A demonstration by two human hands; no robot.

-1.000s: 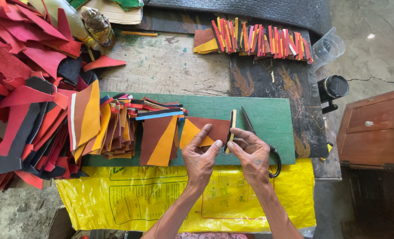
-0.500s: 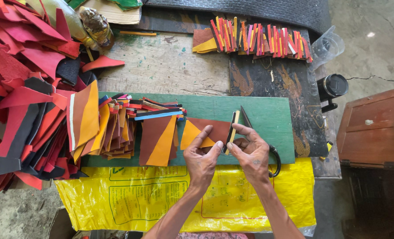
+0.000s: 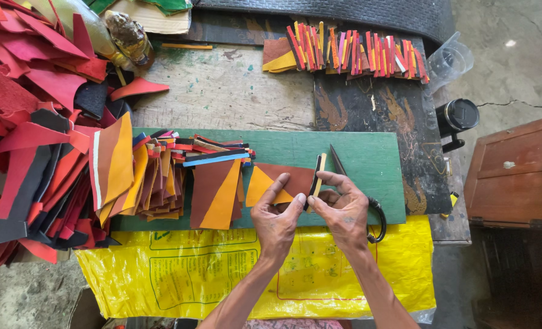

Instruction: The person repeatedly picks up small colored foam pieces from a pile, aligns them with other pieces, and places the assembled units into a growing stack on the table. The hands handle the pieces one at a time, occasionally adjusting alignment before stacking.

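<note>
Pinching a thin black-and-tan strip (image 3: 315, 181) upright between both thumbs and forefingers, the left hand (image 3: 277, 217) and right hand (image 3: 344, 210) seem to be aligning it over the green board's (image 3: 368, 158) near edge; scissors (image 3: 368, 210) lie under the right hand, brown-orange pieces (image 3: 216, 195) crowd leftward, coloured strips (image 3: 356, 58) sit at the bench's far edge.

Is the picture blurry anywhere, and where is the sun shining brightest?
Head view: sharp nearly everywhere; both the left hand and right hand and the thin strip they pinch look crisp. Brightest daylight falls on the concrete floor at upper right; the yellow plastic sheet shines with slight glare. The wooden box throws dark shade below it. Straight edges bend slightly near the corners.
</note>
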